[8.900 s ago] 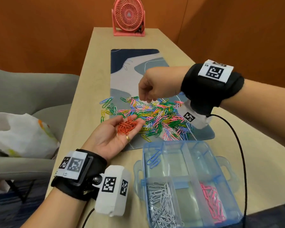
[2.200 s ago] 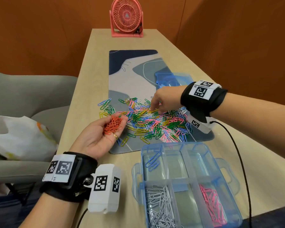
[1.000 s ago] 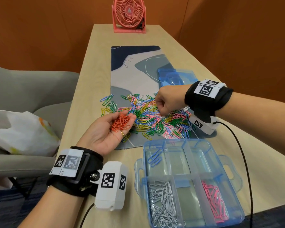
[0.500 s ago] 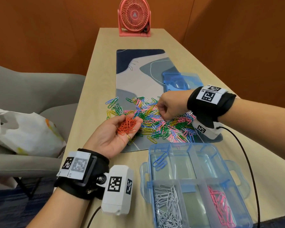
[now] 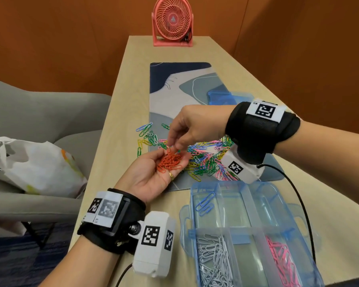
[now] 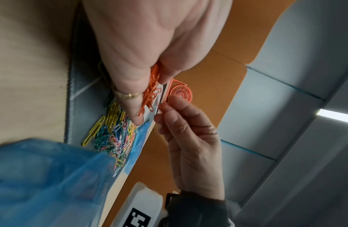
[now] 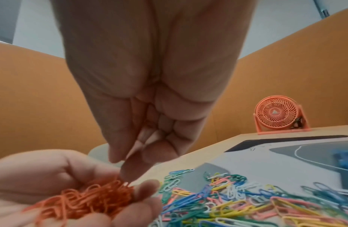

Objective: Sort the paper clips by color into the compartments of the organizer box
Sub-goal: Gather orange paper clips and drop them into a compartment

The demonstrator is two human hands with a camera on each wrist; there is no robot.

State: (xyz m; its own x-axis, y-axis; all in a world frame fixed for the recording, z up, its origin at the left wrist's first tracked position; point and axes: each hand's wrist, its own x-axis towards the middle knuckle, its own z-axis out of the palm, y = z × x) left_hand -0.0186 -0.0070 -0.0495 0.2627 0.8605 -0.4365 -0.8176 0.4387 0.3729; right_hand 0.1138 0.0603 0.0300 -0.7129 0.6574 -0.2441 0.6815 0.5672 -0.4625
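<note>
Orange paper clips (image 5: 170,160) are cupped in the upturned left hand (image 5: 153,175); just above, the right hand (image 5: 192,127) is pinched, its contents hidden. Clips could be spilled if the palm is tilted. The organizer box (image 5: 247,230) is set on a wooden table (image 5: 116,125) between orange walls.

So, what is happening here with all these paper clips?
A person is sorting paper clips by colour. The left hand is cupped, palm up, holding a bunch of orange clips. The right hand reaches its fingertips down to that bunch. The mixed pile lies on the desk mat. The organizer box holds white, pink and a few blue clips.
</note>
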